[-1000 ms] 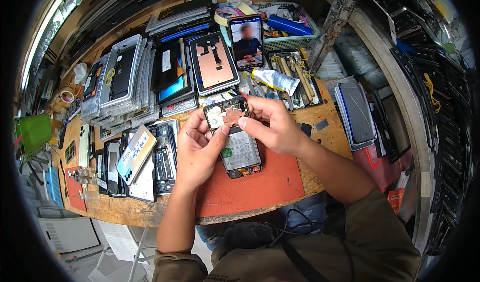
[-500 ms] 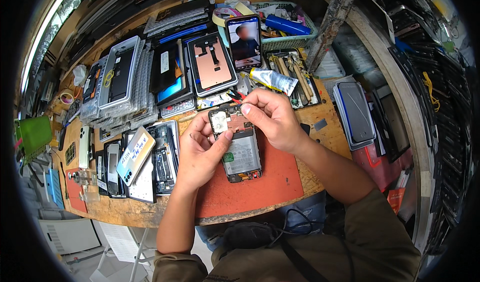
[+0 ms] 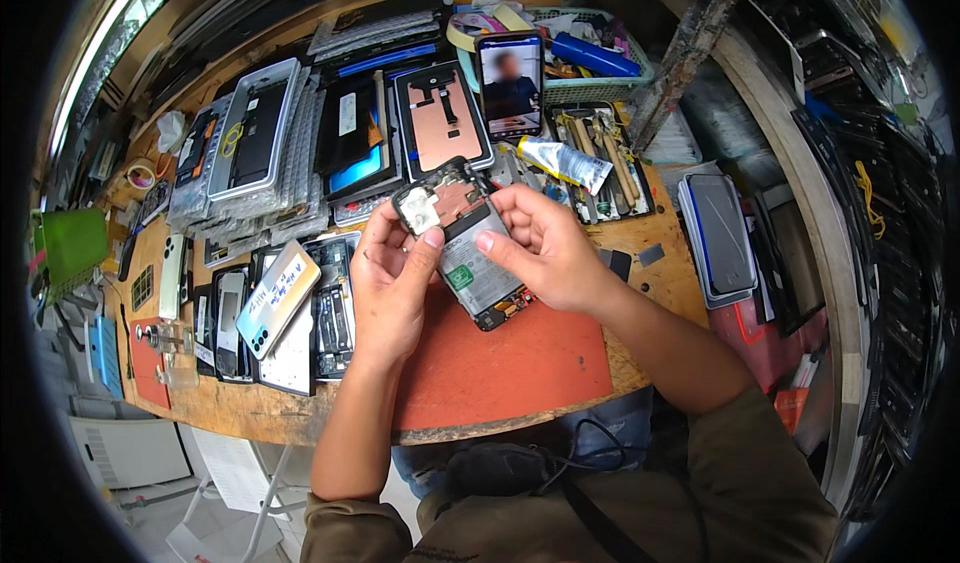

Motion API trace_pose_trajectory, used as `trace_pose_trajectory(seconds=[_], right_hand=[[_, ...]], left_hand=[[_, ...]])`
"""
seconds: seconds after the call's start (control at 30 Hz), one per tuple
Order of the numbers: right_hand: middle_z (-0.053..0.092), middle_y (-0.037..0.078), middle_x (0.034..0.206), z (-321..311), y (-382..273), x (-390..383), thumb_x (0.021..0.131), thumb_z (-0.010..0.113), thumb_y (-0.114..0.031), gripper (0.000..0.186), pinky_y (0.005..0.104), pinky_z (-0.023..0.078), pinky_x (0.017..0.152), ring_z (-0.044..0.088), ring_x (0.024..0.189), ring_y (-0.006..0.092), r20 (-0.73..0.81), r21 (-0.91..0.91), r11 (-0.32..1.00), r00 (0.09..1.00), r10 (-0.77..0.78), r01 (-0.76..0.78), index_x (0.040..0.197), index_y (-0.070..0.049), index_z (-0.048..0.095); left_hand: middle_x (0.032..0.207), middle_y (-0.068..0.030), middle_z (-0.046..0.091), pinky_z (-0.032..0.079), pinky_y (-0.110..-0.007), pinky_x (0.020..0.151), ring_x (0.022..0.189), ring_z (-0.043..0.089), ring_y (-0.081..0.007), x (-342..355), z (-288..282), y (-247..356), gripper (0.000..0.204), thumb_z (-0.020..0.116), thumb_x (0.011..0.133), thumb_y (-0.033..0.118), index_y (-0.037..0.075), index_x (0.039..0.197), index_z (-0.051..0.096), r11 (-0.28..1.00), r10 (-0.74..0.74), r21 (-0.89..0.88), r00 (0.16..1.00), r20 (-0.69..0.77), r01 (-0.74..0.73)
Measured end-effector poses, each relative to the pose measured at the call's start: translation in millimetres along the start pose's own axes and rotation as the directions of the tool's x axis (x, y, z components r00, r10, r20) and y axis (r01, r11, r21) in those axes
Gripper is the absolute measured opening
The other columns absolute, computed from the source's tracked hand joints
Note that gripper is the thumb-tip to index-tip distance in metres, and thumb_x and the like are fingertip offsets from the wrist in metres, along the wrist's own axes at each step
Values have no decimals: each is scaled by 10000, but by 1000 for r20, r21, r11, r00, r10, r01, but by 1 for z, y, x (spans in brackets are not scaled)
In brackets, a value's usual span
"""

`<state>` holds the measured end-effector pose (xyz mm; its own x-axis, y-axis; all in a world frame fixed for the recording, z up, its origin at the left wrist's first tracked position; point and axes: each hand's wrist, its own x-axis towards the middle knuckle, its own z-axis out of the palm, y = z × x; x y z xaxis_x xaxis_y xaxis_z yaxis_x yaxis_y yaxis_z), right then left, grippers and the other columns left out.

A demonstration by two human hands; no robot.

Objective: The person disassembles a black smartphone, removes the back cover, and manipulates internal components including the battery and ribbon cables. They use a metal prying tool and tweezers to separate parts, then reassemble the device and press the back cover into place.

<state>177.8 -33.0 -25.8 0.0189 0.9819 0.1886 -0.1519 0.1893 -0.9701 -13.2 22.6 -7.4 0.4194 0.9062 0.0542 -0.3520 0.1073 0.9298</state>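
Between both hands I hold an opened smartphone, its back off and a grey battery with a green mark exposed. It is tilted, with its top end leaning left. My left hand grips the upper left edge, thumb lying near the pale patch by the camera area. My right hand clasps the right edge, its thumb resting on the battery; the fingers behind are partly hidden. Under the phone lies a red work mat on the wooden bench.
Stacked trays of phone parts stand at the back left. A propped phone with a lit screen, a glue tube and a tray of tools lie beyond my hands. Left, a phone back cover rests on phone frames.
The opened phone has turned, its top swinging left and its lower end right. My right hand has moved from the phone's top down to its side, thumb now on the battery.
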Motion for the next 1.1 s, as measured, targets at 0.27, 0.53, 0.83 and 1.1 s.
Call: trace_pose_trajectory(seconds=[0.27,0.53,0.83,1.1], right_hand=[[766,95,1055,1,-6,-4,1086,644,-80,214,262,562,788,695,929,69,-59,-7,998,996,-66,66,1251,14,544],[746,86,986,4,-5,-7,1056,668,-65,217,265,523,750,659,870,70,-64,-298,935,974,-219,190,1229,5,557],[746,164,914,9,-1,-11,956,755,-13,266,358,557,631,743,732,241,29,-645,645,856,-516,411,1176,23,610],[727,148,871,12,-15,-10,905,773,44,259,333,539,597,725,679,227,147,-709,515,815,-560,482,1122,41,632]], left_hand=[[1177,-73,630,565,-342,996,1099,646,-164,4,-17,3,382,596,1036,-19,-14,1414,547,937,305,210,947,-96,-280],[1107,-49,603,555,-321,971,1034,637,-151,1,-10,21,363,666,988,-44,11,1337,582,928,371,65,923,-102,-366],[1104,-104,587,532,-306,913,953,618,-177,5,-15,10,355,718,919,-108,-10,1245,618,557,655,620,751,82,-553],[1192,-172,615,585,-364,857,971,680,-257,8,-14,5,656,713,845,-205,22,1433,528,192,766,708,555,324,-679]])
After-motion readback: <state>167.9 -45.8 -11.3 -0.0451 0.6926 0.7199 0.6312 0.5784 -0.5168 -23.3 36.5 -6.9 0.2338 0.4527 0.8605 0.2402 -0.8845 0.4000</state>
